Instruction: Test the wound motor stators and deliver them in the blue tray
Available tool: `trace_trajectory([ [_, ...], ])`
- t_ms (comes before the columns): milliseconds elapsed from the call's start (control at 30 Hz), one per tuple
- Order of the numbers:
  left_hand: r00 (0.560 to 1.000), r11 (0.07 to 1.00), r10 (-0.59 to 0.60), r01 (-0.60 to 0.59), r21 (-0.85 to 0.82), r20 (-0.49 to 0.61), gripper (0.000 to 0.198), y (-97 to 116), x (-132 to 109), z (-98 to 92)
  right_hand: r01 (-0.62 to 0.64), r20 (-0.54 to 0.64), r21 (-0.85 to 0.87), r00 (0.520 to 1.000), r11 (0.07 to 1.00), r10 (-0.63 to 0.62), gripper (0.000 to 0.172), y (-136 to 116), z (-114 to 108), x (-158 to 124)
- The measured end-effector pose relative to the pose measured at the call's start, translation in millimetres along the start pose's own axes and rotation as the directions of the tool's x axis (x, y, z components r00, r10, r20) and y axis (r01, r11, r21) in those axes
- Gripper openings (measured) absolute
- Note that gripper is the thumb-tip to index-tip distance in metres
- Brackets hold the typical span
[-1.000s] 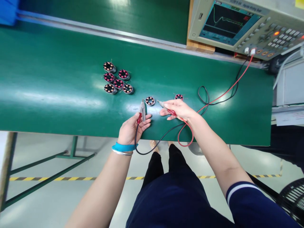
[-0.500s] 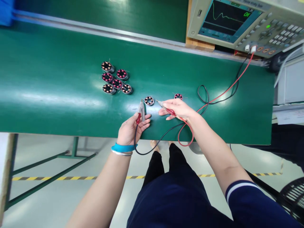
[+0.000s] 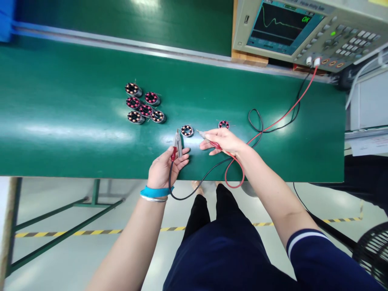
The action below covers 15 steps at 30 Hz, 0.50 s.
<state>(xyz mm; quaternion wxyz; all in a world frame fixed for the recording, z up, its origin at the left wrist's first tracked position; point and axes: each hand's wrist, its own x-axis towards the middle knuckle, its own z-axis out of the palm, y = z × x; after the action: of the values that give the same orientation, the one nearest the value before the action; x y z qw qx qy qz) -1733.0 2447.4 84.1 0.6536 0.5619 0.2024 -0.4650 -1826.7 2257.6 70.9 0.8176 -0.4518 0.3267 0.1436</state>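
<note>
My left hand [image 3: 166,165] holds an alligator clip [image 3: 178,142] with a red sleeve and a black lead, its tip at the left side of a wound motor stator [image 3: 187,130]. On the stator's right, my right hand [image 3: 223,140] grips another alligator clip [image 3: 209,140] on a red lead, its tip close to the stator. Whether the tips bite on the stator's thin wires is too small to tell. Just beyond my right hand sits a stator with pink windings [image 3: 224,124]. Several more stators [image 3: 145,110] stand in a cluster to the left.
A tester [image 3: 303,36] at the back right shows a green curve and "OK". Its red lead [image 3: 298,99] and looped black lead [image 3: 257,111] run across the green bench [image 3: 75,149]. A blue bin [image 3: 5,20] is at the far left corner, a black fan [image 3: 372,246] at lower right.
The view has shifted slightly, so the bench things appear a little further left. Both hands keep their clips beside the same stator; the tester screen still reads "OK".
</note>
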Motion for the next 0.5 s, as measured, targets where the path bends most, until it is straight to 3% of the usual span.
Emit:
trace_trajectory([
  [167, 1.0, 1.0, 0.005, -0.005, 0.004, 0.011, 0.024, -1, 0, -1.6, 0.061, -0.047, -0.006, 0.997, 0.998, -0.061, 0.027, -3, 2, 2],
  [500, 1.0, 1.0, 0.004, -0.004, 0.01, 0.008, 0.023, 0, 0, -0.2, 0.054, 0.001, 0.021, 0.999, 0.998, -0.054, 0.024, -10, -2, 21],
])
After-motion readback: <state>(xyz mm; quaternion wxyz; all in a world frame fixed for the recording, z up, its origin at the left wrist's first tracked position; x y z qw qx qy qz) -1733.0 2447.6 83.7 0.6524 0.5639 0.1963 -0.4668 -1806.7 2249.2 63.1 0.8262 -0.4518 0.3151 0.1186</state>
